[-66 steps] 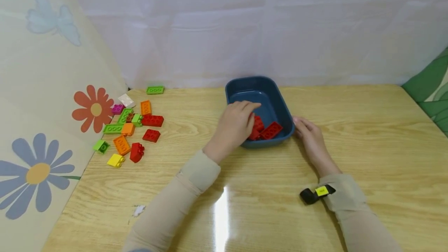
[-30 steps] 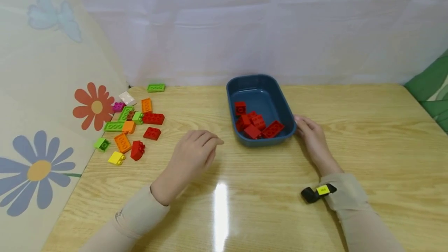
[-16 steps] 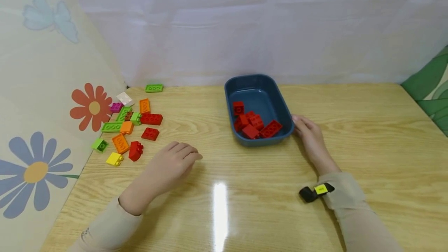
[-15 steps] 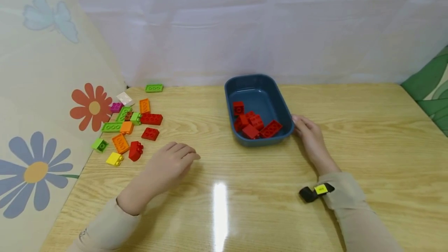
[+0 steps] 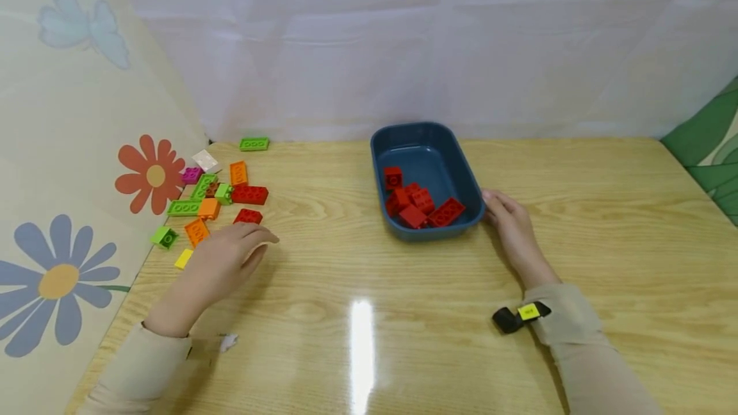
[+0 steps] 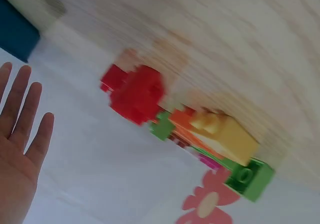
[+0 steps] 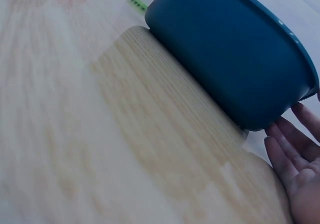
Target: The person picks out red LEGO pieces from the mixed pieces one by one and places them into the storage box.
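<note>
My left hand (image 5: pixel 221 261) hovers over the near side of a pile of toy building bricks, with nothing in it. In the left wrist view its fingers (image 6: pixel 22 104) are straight and apart from the bricks. A red brick (image 5: pixel 248 216) lies just beyond the hand, with a longer red brick (image 5: pixel 250 195) behind it. The slanted red brick (image 6: pixel 137 94) is covered by the hand in the head view. My right hand (image 5: pixel 513 226) touches the near right corner of a blue tub (image 5: pixel 473 200), its fingers (image 7: pixel 295 139) against the outer wall. Several red bricks (image 5: pixel 414 215) lie in the tub.
Green, orange and other bricks lie at the table's left, among them a yellow brick (image 5: pixel 183 259) and an orange brick (image 5: pixel 209 208). A green brick (image 5: pixel 254 144) lies apart at the back. A white cloth (image 5: pixel 357 50) hangs behind the table, and a flowered panel (image 5: pixel 69 146) stands left.
My left hand has left the tub, where another red brick now shows, and moved left and nearer to the brick pile. My right hand and the tub have stayed in place.
</note>
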`<action>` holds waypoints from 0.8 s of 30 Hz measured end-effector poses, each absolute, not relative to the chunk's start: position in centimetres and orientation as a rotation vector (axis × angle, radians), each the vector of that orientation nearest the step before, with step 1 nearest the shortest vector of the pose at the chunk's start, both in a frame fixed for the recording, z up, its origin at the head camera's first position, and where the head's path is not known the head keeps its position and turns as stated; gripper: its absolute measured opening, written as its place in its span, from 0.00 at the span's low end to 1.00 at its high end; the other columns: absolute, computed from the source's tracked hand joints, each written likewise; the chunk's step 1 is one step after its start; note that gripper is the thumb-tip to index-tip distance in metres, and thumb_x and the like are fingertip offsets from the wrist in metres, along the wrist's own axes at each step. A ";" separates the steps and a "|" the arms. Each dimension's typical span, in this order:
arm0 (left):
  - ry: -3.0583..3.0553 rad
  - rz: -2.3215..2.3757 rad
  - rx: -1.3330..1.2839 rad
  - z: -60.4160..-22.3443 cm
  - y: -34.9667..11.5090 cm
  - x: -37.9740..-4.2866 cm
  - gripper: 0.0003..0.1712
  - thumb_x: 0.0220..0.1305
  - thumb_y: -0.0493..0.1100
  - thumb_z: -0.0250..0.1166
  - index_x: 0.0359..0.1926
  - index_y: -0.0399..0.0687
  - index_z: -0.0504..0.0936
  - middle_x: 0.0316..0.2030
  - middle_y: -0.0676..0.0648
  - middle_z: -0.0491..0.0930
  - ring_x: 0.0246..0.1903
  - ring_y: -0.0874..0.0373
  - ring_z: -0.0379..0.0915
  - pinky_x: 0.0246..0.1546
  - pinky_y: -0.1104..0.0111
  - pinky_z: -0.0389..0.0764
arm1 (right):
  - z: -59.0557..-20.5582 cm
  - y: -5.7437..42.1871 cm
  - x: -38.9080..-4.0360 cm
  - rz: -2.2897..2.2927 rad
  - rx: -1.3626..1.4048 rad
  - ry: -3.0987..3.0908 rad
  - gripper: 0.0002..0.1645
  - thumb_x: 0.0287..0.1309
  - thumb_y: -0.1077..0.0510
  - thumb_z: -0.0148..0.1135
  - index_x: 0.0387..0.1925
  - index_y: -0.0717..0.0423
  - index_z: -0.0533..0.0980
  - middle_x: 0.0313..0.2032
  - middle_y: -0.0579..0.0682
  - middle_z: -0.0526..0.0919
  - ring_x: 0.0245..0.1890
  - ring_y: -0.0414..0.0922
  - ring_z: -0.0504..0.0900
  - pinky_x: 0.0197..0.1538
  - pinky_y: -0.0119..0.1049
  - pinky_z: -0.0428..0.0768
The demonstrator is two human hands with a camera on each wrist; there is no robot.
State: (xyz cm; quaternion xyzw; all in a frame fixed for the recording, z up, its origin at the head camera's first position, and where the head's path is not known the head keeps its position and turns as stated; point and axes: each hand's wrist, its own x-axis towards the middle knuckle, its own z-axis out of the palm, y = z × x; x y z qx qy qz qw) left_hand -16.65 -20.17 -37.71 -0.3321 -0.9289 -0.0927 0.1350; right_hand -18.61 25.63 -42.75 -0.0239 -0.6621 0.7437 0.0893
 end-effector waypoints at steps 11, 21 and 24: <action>-2.884 -0.324 -0.611 -37.3 -23.7 -17.7 0.17 0.56 0.39 0.65 0.48 0.45 0.79 0.45 0.39 0.84 0.44 0.43 0.77 0.42 0.46 0.82 | -42.8 25.7 -18.6 2.227 -0.045 -1.958 0.09 0.63 0.56 0.54 0.37 0.48 0.81 0.36 0.32 0.86 0.38 0.29 0.81 0.40 0.16 0.80; -3.171 -0.322 -0.503 -37.4 -25.5 -17.4 0.39 0.48 0.41 0.72 0.62 0.40 0.68 0.57 0.32 0.75 0.54 0.36 0.69 0.50 0.40 0.77 | -42.8 25.6 -18.6 2.222 -0.047 -1.948 0.09 0.63 0.57 0.54 0.36 0.47 0.81 0.35 0.32 0.86 0.38 0.29 0.82 0.41 0.16 0.80; -3.143 -0.280 -0.536 -37.7 -25.6 -17.1 0.35 0.47 0.36 0.71 0.59 0.40 0.72 0.55 0.33 0.77 0.54 0.37 0.70 0.51 0.41 0.77 | -42.8 25.7 -18.6 2.222 -0.049 -1.947 0.09 0.63 0.56 0.54 0.36 0.47 0.81 0.35 0.32 0.86 0.38 0.29 0.82 0.41 0.16 0.80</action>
